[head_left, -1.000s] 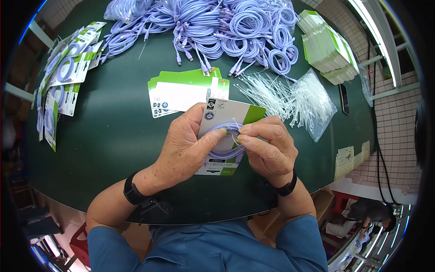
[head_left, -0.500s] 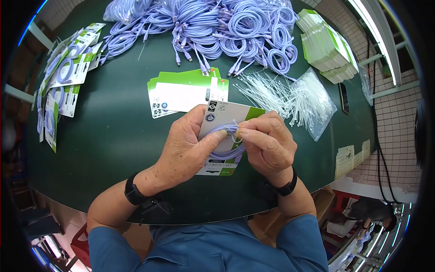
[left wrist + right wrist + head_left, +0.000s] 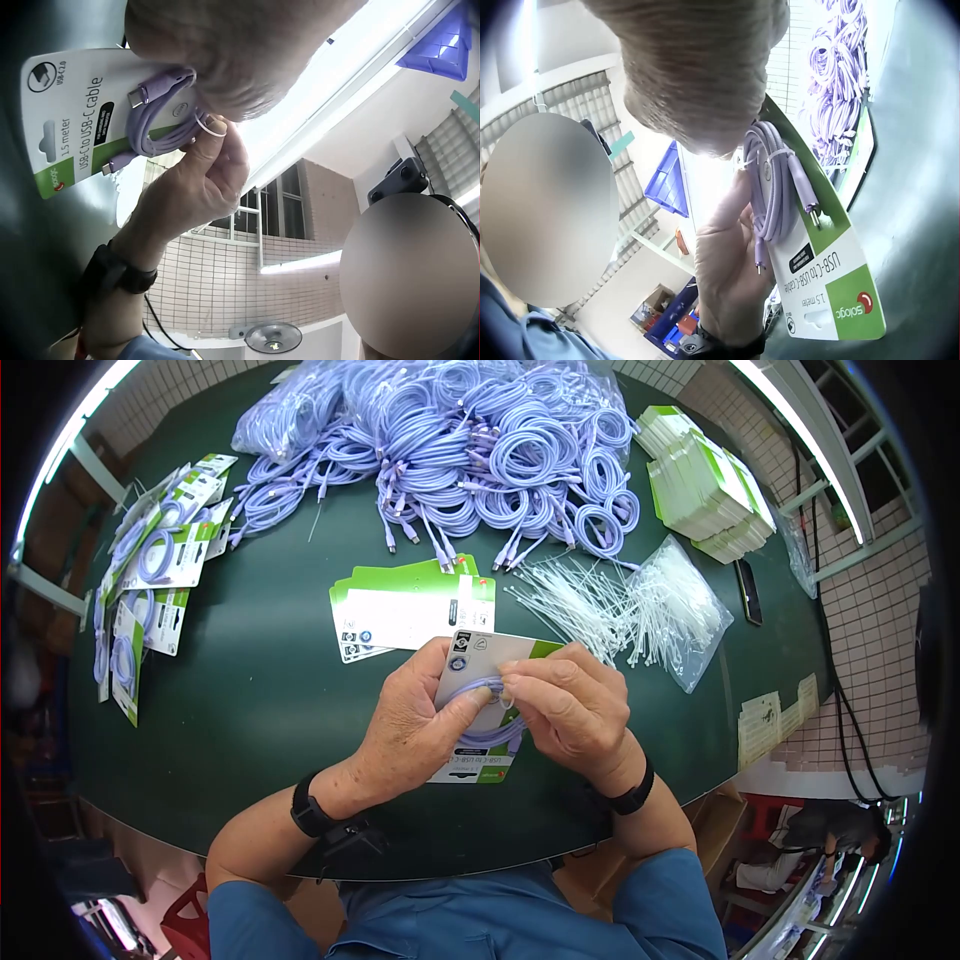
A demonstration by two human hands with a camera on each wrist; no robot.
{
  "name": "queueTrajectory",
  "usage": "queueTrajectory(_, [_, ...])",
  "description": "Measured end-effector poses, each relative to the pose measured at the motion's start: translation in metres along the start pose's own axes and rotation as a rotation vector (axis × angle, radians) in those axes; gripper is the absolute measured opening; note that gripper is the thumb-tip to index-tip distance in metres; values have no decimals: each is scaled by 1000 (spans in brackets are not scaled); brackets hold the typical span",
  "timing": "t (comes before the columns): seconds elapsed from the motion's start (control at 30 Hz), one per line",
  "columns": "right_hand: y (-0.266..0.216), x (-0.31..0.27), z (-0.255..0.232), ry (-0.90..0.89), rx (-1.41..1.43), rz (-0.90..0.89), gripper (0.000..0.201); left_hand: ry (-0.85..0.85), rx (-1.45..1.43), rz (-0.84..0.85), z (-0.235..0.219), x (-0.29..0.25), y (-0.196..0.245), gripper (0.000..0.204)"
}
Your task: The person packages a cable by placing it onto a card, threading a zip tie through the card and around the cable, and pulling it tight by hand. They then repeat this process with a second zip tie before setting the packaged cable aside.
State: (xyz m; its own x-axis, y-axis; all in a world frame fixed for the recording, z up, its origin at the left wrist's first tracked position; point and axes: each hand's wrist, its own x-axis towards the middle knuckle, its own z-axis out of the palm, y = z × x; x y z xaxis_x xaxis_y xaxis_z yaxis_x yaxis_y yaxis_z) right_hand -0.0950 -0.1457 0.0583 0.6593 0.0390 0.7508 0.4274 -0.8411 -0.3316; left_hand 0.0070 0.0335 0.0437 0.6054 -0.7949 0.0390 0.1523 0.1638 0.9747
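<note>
Three views around one cable card (image 3: 480,666)

Head view: looked steeply down from above the card, on the wearer's side; widest and farthest, table (image 3: 250,760) on every side of the card. Left wrist view: very near, beside the card; faced across it to the right hand (image 3: 191,184) and upward past it to a tiled wall (image 3: 202,289). Right wrist view: also very near, opposite side of the card; faced across it to the left hand (image 3: 727,270). All three shared the card's printed face. Head and right wrist shared the cable heap (image 3: 480,460) beyond the card; both wrists, a blurred head (image 3: 412,274) behind it.
</note>
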Motion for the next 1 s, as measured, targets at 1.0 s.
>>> queueTrajectory(1.0, [30, -19, -3, -214, 1506, 1169, 23, -154, -11, -3, 3, -9, 9, 33])
